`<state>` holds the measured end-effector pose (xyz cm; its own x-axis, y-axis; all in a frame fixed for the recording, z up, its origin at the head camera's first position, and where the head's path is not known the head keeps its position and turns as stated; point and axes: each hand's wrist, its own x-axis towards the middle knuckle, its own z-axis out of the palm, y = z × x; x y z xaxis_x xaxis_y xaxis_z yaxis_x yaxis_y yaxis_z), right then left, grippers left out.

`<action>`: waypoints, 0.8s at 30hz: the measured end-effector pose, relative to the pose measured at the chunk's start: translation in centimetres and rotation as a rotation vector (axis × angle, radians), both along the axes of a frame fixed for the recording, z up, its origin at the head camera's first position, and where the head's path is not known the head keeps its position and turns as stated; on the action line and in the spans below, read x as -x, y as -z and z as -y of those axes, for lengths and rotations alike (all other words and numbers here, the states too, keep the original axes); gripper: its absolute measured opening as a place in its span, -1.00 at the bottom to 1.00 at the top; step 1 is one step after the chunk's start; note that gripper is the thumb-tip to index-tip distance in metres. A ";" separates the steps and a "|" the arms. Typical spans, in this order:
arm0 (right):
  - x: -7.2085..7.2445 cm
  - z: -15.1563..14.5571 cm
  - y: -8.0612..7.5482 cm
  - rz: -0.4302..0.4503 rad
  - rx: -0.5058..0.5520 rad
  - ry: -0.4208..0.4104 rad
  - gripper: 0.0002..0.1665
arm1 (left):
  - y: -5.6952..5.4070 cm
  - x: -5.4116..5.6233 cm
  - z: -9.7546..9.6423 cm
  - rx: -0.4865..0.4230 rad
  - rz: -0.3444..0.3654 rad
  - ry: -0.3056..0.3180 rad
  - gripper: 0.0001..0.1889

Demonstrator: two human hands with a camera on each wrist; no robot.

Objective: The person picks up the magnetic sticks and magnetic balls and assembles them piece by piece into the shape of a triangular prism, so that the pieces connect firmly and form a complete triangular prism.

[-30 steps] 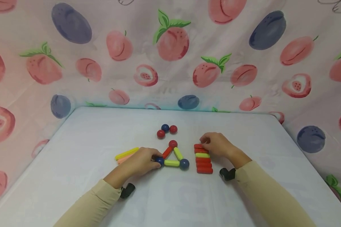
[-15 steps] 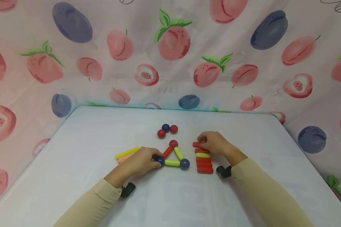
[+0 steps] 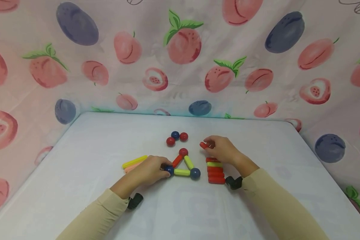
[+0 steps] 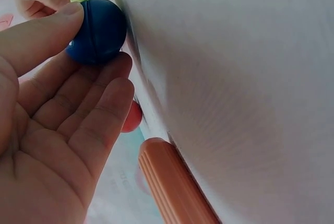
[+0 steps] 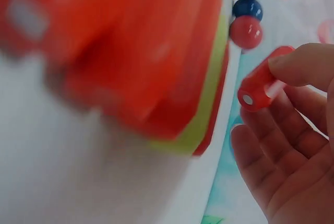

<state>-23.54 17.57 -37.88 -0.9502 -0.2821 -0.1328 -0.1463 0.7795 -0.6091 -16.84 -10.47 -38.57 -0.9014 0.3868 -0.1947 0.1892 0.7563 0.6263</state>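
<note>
My left hand (image 3: pixel 150 170) pinches a blue ball (image 4: pixel 99 31) between thumb and fingers. That ball is the left corner of a flat triangle on the table, with a red rod (image 3: pixel 177 161), two yellow-green rods (image 3: pixel 182 172), a red ball (image 3: pixel 183 152) at the top and another blue ball (image 3: pixel 195 173) at the right. My right hand (image 3: pixel 223 149) pinches a short red rod (image 5: pixel 261 80) with a pale round spot on its end. It holds the rod beyond a row of short red rods (image 3: pixel 215 174), which has one yellow-green rod (image 3: pixel 214 164) in it.
Behind the triangle, two red balls (image 3: pixel 170 141) and a blue ball (image 3: pixel 175 135) sit close together. Longer yellow (image 3: pixel 134 161) and orange rods (image 3: pixel 132 167) lie beside my left hand, partly covered by it. A fruit-print cloth (image 3: pixel 174 83) hangs behind the white table (image 3: pixel 180 213).
The right hand has drawn the farthest red rod out of the row and moved it away from me and to the left. My left hand stays on the blue ball.
</note>
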 end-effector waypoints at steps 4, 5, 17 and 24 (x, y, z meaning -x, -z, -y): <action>-0.3 0.8 -0.4 -0.049 0.035 -0.033 -0.49 | 0.0 -0.1 0.0 -0.002 -0.002 0.003 -0.64; -0.3 1.0 -0.4 -0.056 0.048 -0.038 -0.50 | 0.0 -0.1 0.0 -0.003 -0.003 0.004 -0.64; -0.6 3.8 -1.5 -0.051 0.116 -0.086 -0.65 | -0.1 -0.1 0.0 0.010 0.003 -0.002 -0.63; -0.3 4.9 -1.3 -0.042 0.119 -0.104 -0.70 | -0.1 0.0 0.0 0.009 -0.008 0.010 -0.64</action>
